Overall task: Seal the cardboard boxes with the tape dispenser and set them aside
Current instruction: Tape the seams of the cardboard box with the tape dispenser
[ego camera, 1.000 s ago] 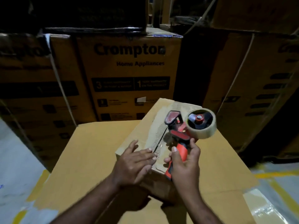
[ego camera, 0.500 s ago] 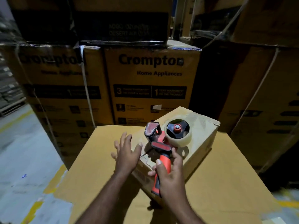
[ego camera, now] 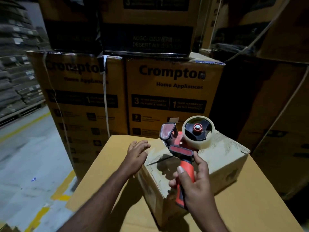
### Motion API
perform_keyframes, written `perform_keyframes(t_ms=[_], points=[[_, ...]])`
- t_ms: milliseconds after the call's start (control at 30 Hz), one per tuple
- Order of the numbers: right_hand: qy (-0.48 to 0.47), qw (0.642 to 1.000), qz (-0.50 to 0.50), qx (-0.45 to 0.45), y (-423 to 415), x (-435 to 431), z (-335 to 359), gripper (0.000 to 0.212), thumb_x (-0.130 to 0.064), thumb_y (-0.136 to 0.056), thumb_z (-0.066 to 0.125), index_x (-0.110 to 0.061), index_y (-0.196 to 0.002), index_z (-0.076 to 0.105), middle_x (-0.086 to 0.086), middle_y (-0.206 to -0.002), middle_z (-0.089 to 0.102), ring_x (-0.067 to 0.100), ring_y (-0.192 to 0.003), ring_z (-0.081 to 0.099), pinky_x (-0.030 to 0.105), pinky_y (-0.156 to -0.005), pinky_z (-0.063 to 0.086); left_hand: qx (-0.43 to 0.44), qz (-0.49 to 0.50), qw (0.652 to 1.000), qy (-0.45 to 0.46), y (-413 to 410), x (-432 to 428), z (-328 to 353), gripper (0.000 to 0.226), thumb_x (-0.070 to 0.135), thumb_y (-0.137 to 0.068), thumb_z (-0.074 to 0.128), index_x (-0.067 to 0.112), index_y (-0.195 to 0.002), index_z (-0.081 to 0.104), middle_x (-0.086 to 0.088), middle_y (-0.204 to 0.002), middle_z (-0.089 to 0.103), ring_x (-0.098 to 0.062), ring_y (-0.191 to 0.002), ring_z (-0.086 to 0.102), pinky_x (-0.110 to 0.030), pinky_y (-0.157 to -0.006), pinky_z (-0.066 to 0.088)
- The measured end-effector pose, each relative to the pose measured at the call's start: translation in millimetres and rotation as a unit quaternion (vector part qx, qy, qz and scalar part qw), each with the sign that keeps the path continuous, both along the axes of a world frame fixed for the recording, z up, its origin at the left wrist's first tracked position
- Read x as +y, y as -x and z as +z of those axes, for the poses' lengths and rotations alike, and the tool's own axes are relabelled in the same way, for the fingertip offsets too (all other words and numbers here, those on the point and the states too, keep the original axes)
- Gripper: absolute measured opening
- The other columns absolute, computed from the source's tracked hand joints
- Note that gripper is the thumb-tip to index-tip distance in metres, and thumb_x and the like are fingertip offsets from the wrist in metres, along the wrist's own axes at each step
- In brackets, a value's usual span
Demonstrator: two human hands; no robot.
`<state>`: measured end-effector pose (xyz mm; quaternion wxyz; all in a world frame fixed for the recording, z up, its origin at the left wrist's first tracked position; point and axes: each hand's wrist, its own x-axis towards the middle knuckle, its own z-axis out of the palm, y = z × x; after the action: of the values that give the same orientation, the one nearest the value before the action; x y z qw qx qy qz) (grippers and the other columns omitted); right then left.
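Cardboard box (ego camera: 222, 158) being sealed | R hand (ego camera: 197, 188) gripping tape dispenser (ego camera: 184, 148) above it | L hand (ego camera: 136, 154) spread, empty, by box edge | nxt: likely pressing tape down along top

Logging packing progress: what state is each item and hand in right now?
small box: flaps shut, taped on top, on large carton.
tape dispenser: held over the box, tape roll loaded.
left hand: open, at box's left edge.
right hand: gripping dispenser handle.
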<state>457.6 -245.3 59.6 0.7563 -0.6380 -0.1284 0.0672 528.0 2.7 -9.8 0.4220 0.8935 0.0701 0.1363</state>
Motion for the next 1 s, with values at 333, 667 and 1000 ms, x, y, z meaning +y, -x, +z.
perform_keyframes(t_ms=[333,667,1000], points=[[0.345,0.913,0.022,-0.217,-1,7,5,0.067,-0.051,-0.096,0.054,-0.078,-0.132,0.004,-0.023,-0.125,0.054,0.010,-0.103,0.065,0.037,-0.083,0.058,0.069,0.006,0.845,0.531,41,-18,101,0.063,0.061,-0.100,0.045,0.006,-0.121,0.069,-0.021,-0.112,0.074,-0.033,-0.105,0.073,-0.049,-0.092,0.059],[0.418,0.858,-0.014,-0.299,3,11,23,0.070,-0.048,-0.097,0.054,-0.048,-0.153,0.012,-0.009,-0.151,0.047,0.015,-0.123,0.057,0.025,-0.091,0.050,0.171,0.013,0.749,0.640,51,-7,111,0.025,0.022,-0.082,0.075,0.000,-0.093,0.071,-0.020,-0.095,0.074,-0.032,-0.081,0.074,-0.047,-0.072,0.062],[0.448,0.823,-0.004,-0.348,10,11,14,0.075,-0.050,-0.094,0.053,-0.056,-0.151,0.005,-0.015,-0.147,0.049,0.014,-0.115,0.063,0.033,-0.089,0.057,0.164,0.022,0.901,0.402,41,23,105,0.015,-0.007,-0.089,0.059,0.002,-0.080,0.068,-0.021,-0.085,0.070,-0.031,-0.076,0.071,-0.038,-0.073,0.057]])
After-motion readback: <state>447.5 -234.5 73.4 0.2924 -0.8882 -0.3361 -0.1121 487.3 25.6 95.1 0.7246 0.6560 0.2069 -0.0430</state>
